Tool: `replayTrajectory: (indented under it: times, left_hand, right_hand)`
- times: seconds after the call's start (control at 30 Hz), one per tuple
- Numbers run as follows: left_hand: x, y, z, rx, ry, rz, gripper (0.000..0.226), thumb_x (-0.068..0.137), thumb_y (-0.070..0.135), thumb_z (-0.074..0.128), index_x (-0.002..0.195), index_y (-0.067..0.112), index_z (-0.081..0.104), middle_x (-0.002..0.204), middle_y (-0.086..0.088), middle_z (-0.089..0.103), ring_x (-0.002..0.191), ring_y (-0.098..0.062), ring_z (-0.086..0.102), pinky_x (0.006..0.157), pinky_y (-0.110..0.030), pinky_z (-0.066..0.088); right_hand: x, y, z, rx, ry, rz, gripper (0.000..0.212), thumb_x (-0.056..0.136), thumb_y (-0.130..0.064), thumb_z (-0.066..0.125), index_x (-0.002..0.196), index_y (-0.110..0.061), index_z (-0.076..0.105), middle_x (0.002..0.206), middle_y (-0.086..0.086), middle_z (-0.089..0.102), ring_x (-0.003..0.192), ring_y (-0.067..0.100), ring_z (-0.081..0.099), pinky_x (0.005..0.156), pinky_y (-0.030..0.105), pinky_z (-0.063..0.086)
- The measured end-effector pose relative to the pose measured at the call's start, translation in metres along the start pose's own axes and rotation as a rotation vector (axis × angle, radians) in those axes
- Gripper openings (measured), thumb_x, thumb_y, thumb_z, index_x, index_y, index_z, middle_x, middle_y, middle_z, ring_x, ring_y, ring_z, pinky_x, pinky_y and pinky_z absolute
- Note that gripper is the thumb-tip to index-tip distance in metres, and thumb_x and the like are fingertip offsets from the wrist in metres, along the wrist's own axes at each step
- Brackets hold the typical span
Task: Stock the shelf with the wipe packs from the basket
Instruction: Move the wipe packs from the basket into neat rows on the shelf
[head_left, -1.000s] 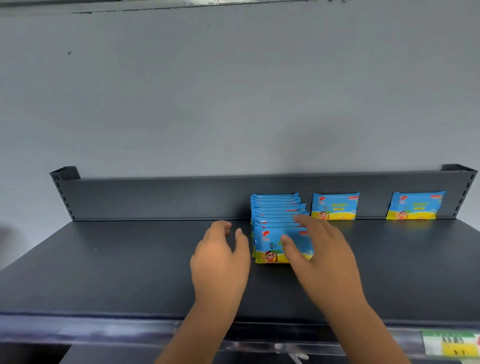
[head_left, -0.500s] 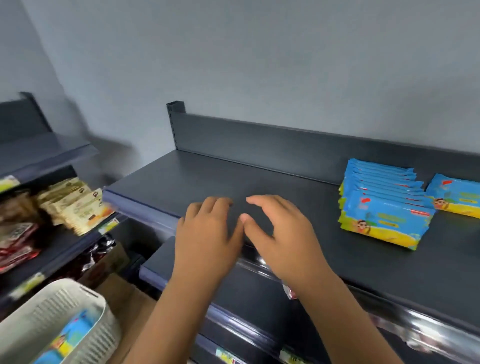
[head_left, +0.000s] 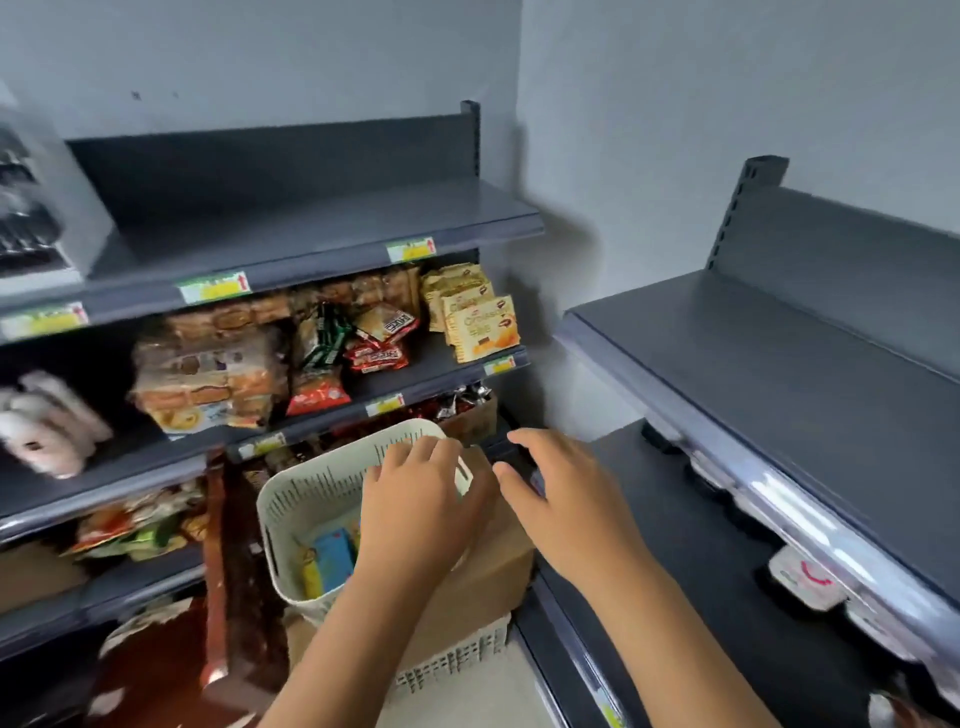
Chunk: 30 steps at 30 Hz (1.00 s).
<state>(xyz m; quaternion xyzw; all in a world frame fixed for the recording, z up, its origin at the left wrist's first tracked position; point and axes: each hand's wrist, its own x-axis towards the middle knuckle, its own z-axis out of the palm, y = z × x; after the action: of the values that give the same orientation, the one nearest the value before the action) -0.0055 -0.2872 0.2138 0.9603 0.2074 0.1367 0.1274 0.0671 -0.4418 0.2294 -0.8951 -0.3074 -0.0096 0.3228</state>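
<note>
Hovering near 1 basket (head_left: 291, 501), 1 wipe pack (head_left: 332, 560) inside: left hand (head_left: 421, 512), right hand (head_left: 566, 501).

A shop: price-tagged shelves (head_left: 311, 223) of snack packs (head_left: 480, 327) (biscuits, bread)

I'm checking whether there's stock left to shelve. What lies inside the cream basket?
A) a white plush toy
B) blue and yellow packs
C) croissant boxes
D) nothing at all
B: blue and yellow wipe packs lie on the bottom of the basket, seen just left of the left hand that reaches over it.
</note>
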Motion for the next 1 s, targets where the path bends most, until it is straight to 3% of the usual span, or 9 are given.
replayTrajectory:
  times: [0.27, 0.5, 0.63, 0.83, 1.0]
  left_hand:
    - [0.010, -0.135, 0.027, 0.081, -0.142, -0.225, 0.048, 0.093, 0.062, 0.051, 0.122, 0.024, 0.058, 0.124, 0.005, 0.062, 0.119, -0.028, 0.051, 0.094, -0.042, 0.048]
    - [0.036, -0.189, 0.056, -0.058, -0.280, -0.415, 0.048, 0.093, 0.053, 0.054, 0.133, 0.027, 0.057, 0.135, 0.004, 0.061, 0.127, -0.027, 0.049, 0.101, -0.047, 0.049]
    - [0.069, -0.203, 0.076, -0.078, -0.336, -0.460, 0.045, 0.095, 0.046, 0.056, 0.135, 0.026, 0.056, 0.137, 0.001, 0.060, 0.128, -0.027, 0.047, 0.103, -0.047, 0.048]
    - [0.109, -0.219, 0.113, -0.119, -0.460, -0.526, 0.042, 0.097, 0.040, 0.057, 0.137, 0.027, 0.056, 0.144, 0.003, 0.057, 0.137, -0.024, 0.041, 0.110, -0.049, 0.044]
    - [0.122, -0.253, 0.152, -0.235, -0.523, -0.702, 0.045, 0.095, 0.033, 0.063, 0.138, 0.023, 0.059, 0.139, -0.003, 0.061, 0.129, -0.026, 0.054, 0.103, -0.038, 0.049]
  right_hand:
    - [0.065, -0.024, 0.128, 0.025, -0.349, 0.017, 0.046, 0.098, -0.059, 0.050, 0.138, -0.038, 0.050, 0.137, -0.011, 0.057, 0.119, 0.016, 0.060, 0.093, 0.042, 0.054]
    - [0.118, -0.015, 0.188, -0.009, -0.581, 0.131, 0.049, 0.100, -0.053, 0.053, 0.141, -0.027, 0.053, 0.134, -0.002, 0.060, 0.113, 0.019, 0.062, 0.086, 0.036, 0.054]
    - [0.149, 0.009, 0.211, -0.008, -0.668, 0.214, 0.049, 0.101, -0.049, 0.055, 0.141, -0.022, 0.054, 0.141, -0.001, 0.059, 0.123, 0.020, 0.059, 0.086, 0.030, 0.044]
    - [0.181, 0.047, 0.250, -0.007, -0.798, 0.363, 0.047, 0.100, -0.045, 0.055, 0.138, -0.018, 0.055, 0.130, 0.005, 0.064, 0.091, 0.019, 0.066, 0.082, 0.033, 0.054]
    - [0.196, 0.075, 0.283, -0.049, -0.866, 0.400, 0.046, 0.099, -0.038, 0.056, 0.139, -0.016, 0.055, 0.134, 0.008, 0.065, 0.110, 0.027, 0.068, 0.094, 0.035, 0.053]
